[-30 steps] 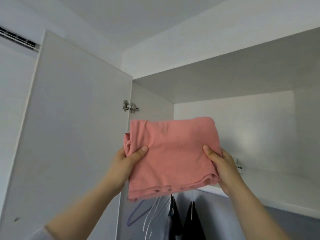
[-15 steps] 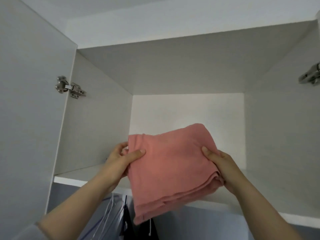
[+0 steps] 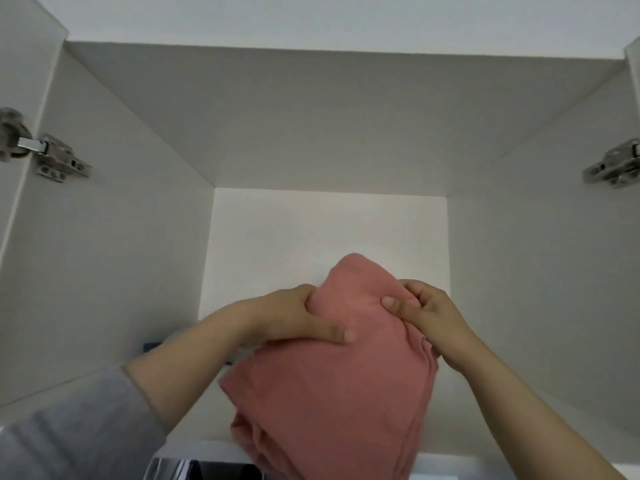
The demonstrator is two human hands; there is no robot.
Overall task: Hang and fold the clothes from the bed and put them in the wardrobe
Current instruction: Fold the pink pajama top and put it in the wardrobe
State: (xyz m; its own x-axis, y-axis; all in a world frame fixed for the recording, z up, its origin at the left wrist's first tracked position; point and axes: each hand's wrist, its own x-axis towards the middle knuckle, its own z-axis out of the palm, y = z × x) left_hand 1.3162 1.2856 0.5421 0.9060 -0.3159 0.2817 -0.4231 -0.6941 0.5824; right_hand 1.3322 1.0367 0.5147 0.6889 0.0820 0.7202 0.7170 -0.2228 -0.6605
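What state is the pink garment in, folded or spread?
Folded: the pink garment shows stacked layers along its edges, gripped by left hand and right hand.

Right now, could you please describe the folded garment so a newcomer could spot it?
Find the white wardrobe's open top compartment. At its front, the left hand and right hand grip a folded garment. It is the only pink thing there.

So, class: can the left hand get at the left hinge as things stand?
Probably, once freed: the left hand grips the pink garment, but nothing stands between it and the left hinge.
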